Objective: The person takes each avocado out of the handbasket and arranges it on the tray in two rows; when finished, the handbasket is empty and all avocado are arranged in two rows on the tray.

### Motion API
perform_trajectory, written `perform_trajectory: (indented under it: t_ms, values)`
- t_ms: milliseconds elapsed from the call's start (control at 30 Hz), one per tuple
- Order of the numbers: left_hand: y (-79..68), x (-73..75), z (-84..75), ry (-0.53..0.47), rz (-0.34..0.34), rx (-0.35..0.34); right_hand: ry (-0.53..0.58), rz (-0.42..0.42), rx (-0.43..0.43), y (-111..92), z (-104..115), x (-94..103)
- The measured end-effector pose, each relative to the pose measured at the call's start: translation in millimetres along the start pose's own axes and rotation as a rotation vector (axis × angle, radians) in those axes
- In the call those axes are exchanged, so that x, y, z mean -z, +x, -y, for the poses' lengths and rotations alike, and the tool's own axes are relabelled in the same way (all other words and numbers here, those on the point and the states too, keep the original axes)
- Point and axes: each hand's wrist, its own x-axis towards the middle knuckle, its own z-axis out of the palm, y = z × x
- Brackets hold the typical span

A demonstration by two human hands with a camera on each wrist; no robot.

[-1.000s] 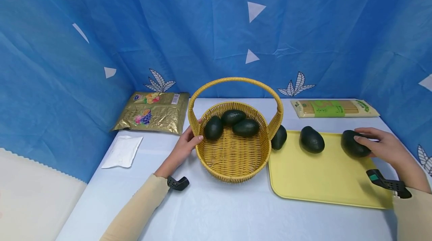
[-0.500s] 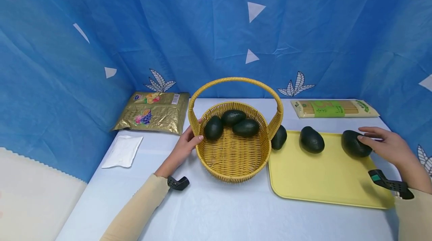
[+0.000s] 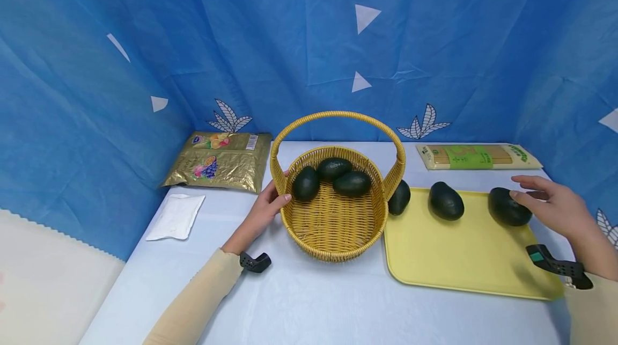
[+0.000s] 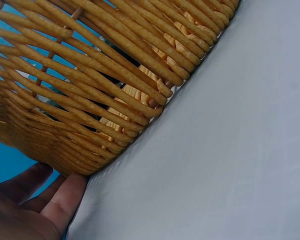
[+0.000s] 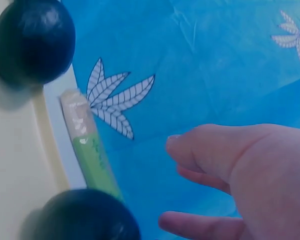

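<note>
In the head view my left hand (image 3: 266, 206) holds the left side of a yellow woven basket (image 3: 333, 255), its thumb at the rim and its other fingers partly hidden behind the wall. Three dark green avocados (image 3: 352, 183) lie at the back of the basket. Another avocado (image 3: 399, 198) is partly covered by the basket's handle, at the left end of a yellow tray (image 3: 463, 264). A further avocado (image 3: 446, 201) lies at the tray's back. My right hand (image 3: 560, 208) hovers beside the rightmost avocado (image 3: 508, 206); in the right wrist view its fingers (image 5: 200, 227) are spread and hold nothing.
A gold packet (image 3: 219, 161) with printed fruit lies at the back left, with a small white pouch (image 3: 176, 217) in front of it. Behind the tray lies a pack of noodles (image 3: 478, 156). Blue cloth (image 3: 299, 55) hangs along the back and sides of the table.
My right hand has drawn slightly up and away from the rightmost avocado, and its fingers have parted from it. My left hand and the basket stay in place.
</note>
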Motion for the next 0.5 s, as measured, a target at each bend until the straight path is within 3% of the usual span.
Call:
perform_trajectory:
  t_ms: [167,500]
  values:
    - [-0.2,-0.3,-0.1,0.005,0.000,-0.006,0.005,-0.029,0.043,-5.5,18.5,2.1]
    - [0.9,-1.0,1.8,-0.010,-0.006,-0.009,0.081,-0.023,0.251,-15.2,56.2,-0.6]
